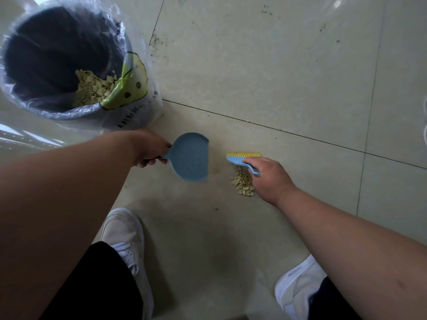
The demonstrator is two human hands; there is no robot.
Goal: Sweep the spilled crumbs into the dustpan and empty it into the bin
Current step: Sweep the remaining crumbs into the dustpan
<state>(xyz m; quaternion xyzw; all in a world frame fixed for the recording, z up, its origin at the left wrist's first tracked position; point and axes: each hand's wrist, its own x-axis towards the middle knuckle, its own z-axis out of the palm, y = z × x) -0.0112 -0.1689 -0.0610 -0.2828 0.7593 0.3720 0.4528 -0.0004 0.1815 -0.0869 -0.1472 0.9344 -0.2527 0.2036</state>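
Note:
My left hand (150,148) grips the handle of a small blue dustpan (190,157), whose empty pan lies on the floor with its open edge facing right. My right hand (268,176) holds a blue hand brush (242,159) with yellow bristles pointing away from me. A little pile of pale yellow crumbs (242,182) lies on the tile just below the brush, to the right of the dustpan and apart from it. The bin (76,112) stands at upper left, lined with a clear plastic bag, with crumbs and a green-and-white wrapper inside.
The floor is pale glossy tile with dark grout lines and specks of dirt near the bin. My two white shoes (126,241) (298,287) stand below the work area, with black trouser legs above them. A few stray crumbs lie along the grout line to the right.

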